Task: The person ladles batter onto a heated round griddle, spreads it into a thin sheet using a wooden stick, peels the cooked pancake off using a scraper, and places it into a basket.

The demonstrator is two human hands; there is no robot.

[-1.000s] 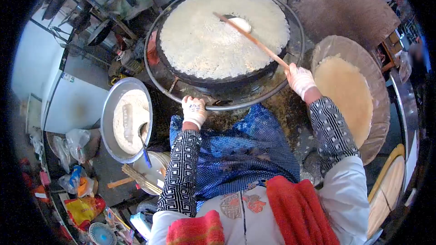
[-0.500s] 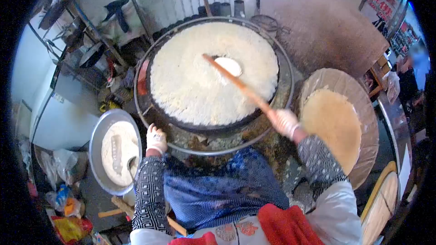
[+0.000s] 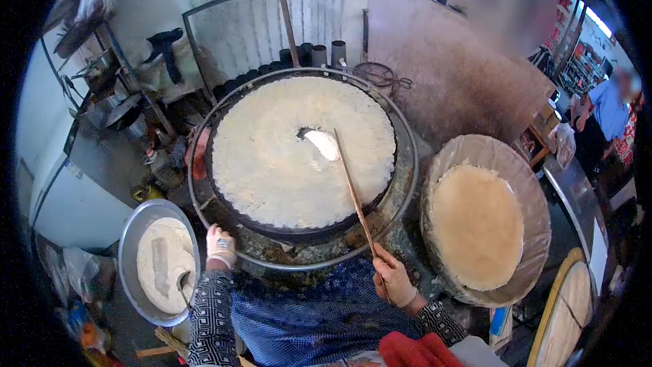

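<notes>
A wide layer of pale batter [image 3: 272, 170] covers the round griddle. My right hand [image 3: 392, 277], in a glove, is closed around a long wooden stick [image 3: 354, 197]. The stick's far end touches a small white lump [image 3: 322, 144] near the middle of the batter, beside a dark gap. My left hand [image 3: 221, 245], also gloved, is wrapped over the metal ring [image 3: 299, 266] around the griddle, at its lower left.
A metal bowl [image 3: 125, 258] of batter with a ladle stands at the left. At the right, a lined round basket [image 3: 536, 245] holds a thin tan pancake. A wooden board [image 3: 567, 312] leans lower right. A person [image 3: 608, 109] is at the far right.
The view has tilted up. My right hand has drawn the stick closer to my body and turned it more upright, and the white lump has changed shape. My left hand stays on the ring.
</notes>
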